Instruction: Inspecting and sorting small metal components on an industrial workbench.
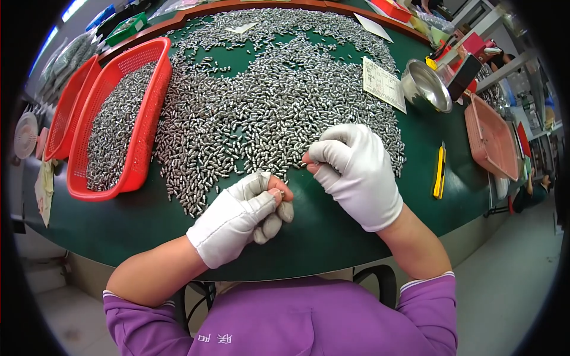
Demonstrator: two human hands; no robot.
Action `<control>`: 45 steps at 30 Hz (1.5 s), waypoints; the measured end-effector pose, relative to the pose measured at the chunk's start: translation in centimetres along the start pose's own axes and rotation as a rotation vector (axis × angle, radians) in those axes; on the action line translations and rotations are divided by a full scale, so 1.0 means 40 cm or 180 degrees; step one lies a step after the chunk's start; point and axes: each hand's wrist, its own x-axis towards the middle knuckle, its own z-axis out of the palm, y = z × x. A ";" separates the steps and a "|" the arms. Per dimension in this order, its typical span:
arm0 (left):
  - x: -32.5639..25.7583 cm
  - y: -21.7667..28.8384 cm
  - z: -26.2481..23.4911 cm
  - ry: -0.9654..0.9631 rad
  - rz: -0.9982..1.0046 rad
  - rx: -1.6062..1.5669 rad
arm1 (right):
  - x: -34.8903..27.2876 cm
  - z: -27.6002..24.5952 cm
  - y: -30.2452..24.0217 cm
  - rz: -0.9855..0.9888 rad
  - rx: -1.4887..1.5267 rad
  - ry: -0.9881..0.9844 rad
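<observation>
A wide heap of small silvery metal parts (267, 101) covers much of the green table (320, 237). My left hand (243, 213), in a white glove with bare thumb and index tips, is closed in a pinch near the table's front edge. Whatever lies between those fingertips is too small to make out. To its right, my right hand (356, 172), gloved the same way, hovers at the heap's near edge with thumb and index finger drawn together. What it holds, if anything, is hidden by the fingers.
On the left stands a red basket (161, 98) filled with similar parts, another red basket (68, 113) beside it. A paper sheet (383, 83), steel bowl (426, 86), yellow cutter knife (439, 171) and pink basket (491, 139) are on the right.
</observation>
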 end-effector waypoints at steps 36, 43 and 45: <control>0.000 0.008 0.000 -0.0066 -0.0121 -0.0015 | 0.013 0.004 -0.018 -0.0088 0.0874 -0.0192; 0.001 0.002 -0.005 0.0042 -0.0044 -0.0329 | 0.012 -0.008 -0.002 0.0129 -0.0023 -0.0204; 0.000 0.001 -0.007 -0.0018 0.0002 -0.0460 | 0.003 -0.021 0.019 0.0155 -0.0342 -0.0073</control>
